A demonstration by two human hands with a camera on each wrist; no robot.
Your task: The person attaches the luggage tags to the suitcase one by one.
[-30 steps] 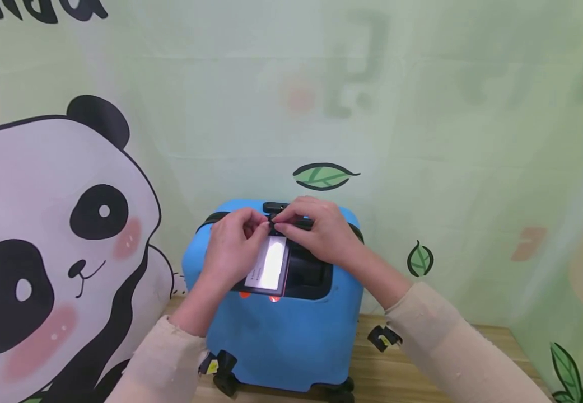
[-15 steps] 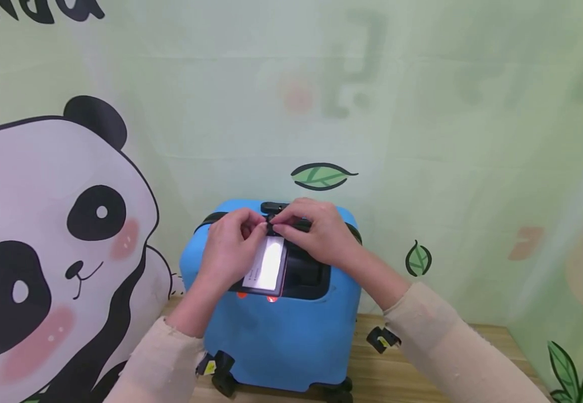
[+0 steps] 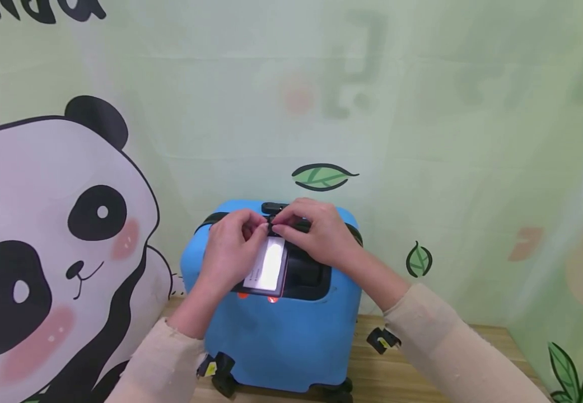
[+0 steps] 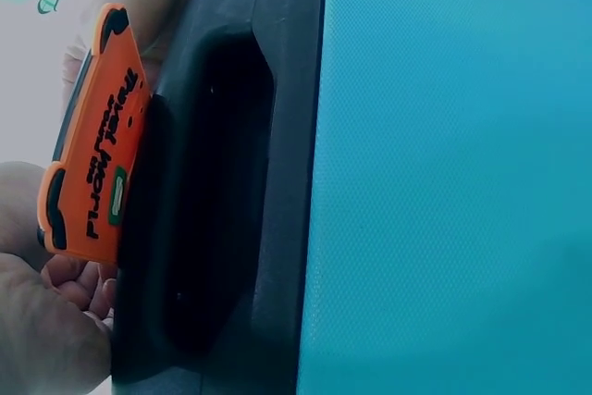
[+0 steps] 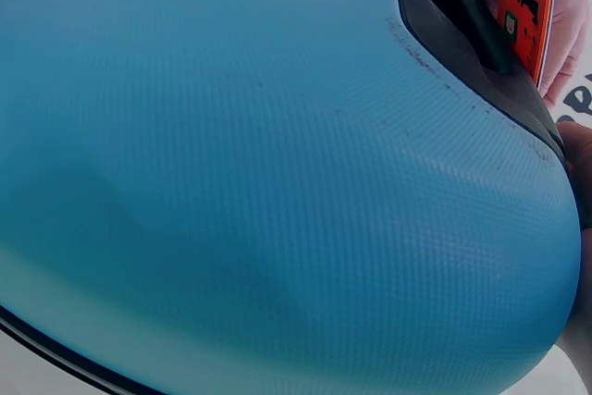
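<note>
A blue suitcase stands upright, with a luggage tag lying against its top. The tag's upper side has a glossy window over a white card; its orange back, printed with black lettering, shows in the left wrist view. My left hand pinches the small black strap of the tag between thumb and index finger. From the other side my right hand pinches the same strap, fingertips nearly touching the left ones. The fingertips largely hide the strap, so its fastening cannot be made out.
Beside the tag is the suitcase's black recessed carry handle. A black pull handle sits behind the hands. The suitcase rests by its wheels on a wooden surface. Behind it is a printed panda backdrop.
</note>
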